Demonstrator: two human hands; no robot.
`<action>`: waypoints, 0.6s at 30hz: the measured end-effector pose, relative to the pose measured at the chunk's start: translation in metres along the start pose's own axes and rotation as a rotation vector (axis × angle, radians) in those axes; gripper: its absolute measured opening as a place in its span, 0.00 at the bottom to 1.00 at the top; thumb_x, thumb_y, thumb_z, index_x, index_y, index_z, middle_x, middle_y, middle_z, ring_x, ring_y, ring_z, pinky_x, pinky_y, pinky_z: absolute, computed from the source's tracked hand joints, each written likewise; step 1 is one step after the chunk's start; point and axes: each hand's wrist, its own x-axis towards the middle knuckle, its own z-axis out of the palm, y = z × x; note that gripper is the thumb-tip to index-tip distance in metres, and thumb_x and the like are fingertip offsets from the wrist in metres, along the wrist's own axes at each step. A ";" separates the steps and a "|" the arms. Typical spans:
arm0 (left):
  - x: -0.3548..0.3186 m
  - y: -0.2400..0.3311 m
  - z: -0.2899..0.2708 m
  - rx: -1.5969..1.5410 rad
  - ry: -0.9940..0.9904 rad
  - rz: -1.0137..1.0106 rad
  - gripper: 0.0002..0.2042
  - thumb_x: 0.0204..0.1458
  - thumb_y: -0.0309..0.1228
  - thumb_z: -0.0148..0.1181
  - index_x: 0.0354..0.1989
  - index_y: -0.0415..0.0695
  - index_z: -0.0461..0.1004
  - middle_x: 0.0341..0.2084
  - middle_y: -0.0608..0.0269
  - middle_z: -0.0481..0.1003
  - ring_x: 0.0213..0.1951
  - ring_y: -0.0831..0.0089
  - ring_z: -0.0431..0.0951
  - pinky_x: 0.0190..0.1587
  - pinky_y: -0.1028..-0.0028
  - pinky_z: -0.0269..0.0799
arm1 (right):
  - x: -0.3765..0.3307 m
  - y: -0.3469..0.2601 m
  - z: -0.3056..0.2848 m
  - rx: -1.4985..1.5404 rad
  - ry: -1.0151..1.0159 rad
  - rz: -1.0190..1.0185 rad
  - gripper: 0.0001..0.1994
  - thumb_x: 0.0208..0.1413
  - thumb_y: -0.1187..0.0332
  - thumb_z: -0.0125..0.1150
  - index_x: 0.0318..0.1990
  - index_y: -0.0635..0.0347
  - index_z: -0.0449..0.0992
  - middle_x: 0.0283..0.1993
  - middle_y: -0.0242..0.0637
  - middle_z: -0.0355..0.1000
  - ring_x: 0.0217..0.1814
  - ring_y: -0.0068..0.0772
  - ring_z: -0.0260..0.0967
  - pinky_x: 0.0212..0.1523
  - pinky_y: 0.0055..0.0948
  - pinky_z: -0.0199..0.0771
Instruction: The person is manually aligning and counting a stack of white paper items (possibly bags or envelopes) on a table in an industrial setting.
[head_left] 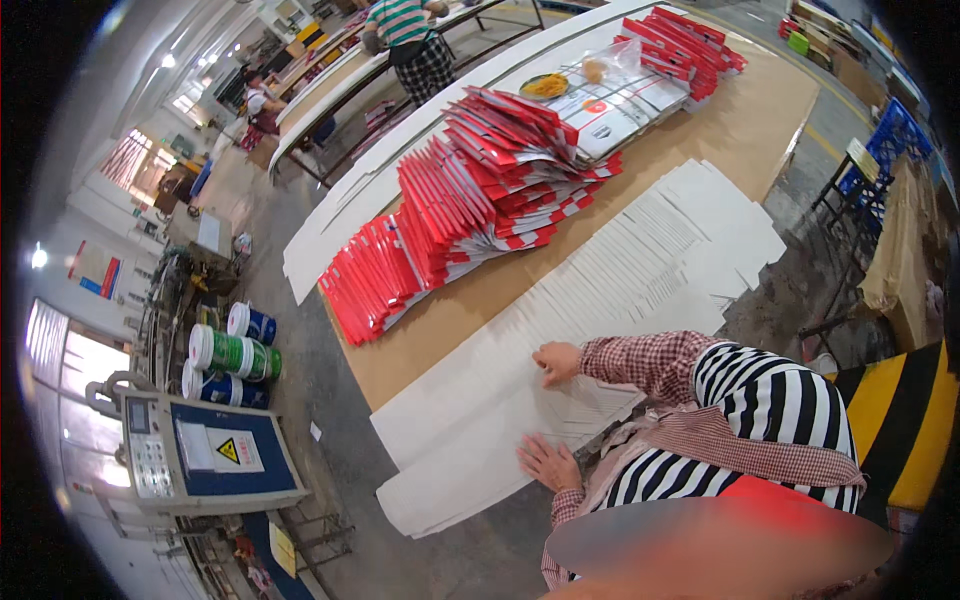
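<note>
Overlapping white die-cut cardboard sheets (600, 290) lie fanned in a long row across the brown-topped table. My left hand (550, 463) rests flat on the near white sheets, fingers spread, holding nothing. Farther up the row, my right hand (558, 362) is bent at the wrist with its fingers curled closed over the edges of the sheets. Whether a sheet is pinched in those fingers is hidden. Beyond the white row lie several fanned stacks of red-and-white folded cartons (440, 210), slanting across the table.
A bowl of yellow food (545, 86) stands on a strapped flat stack (630, 115) at the far side. Left of the table are stacked paint buckets (230, 355) and a control cabinet (215, 450). A co-worker (405, 45) stands at another table. A blue crate (890, 145) sits right.
</note>
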 end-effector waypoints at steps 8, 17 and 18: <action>-0.003 -0.016 0.014 0.022 -0.023 0.010 0.31 0.47 0.40 0.49 0.60 0.44 0.51 0.61 0.54 0.48 0.62 0.52 0.44 0.61 0.53 0.37 | 0.027 0.014 -0.005 0.183 -0.437 -0.046 0.16 0.40 0.53 0.63 0.23 0.58 0.73 0.21 0.34 0.70 0.24 0.24 0.64 0.27 0.29 0.66; 0.013 0.000 -0.016 -0.089 -0.068 -0.033 0.31 0.52 0.43 0.44 0.62 0.41 0.45 0.63 0.58 0.42 0.63 0.52 0.39 0.61 0.53 0.32 | 0.025 0.003 -0.007 0.272 -0.333 -0.021 0.13 0.51 0.64 0.53 0.23 0.65 0.67 0.17 0.37 0.60 0.21 0.24 0.54 0.25 0.28 0.60; 0.010 0.000 -0.017 -0.086 -0.093 -0.046 0.32 0.52 0.42 0.45 0.62 0.41 0.44 0.63 0.58 0.42 0.63 0.52 0.39 0.61 0.53 0.33 | 0.022 0.001 -0.005 0.237 -0.286 0.012 0.14 0.51 0.63 0.53 0.23 0.66 0.67 0.18 0.39 0.60 0.21 0.26 0.54 0.25 0.29 0.60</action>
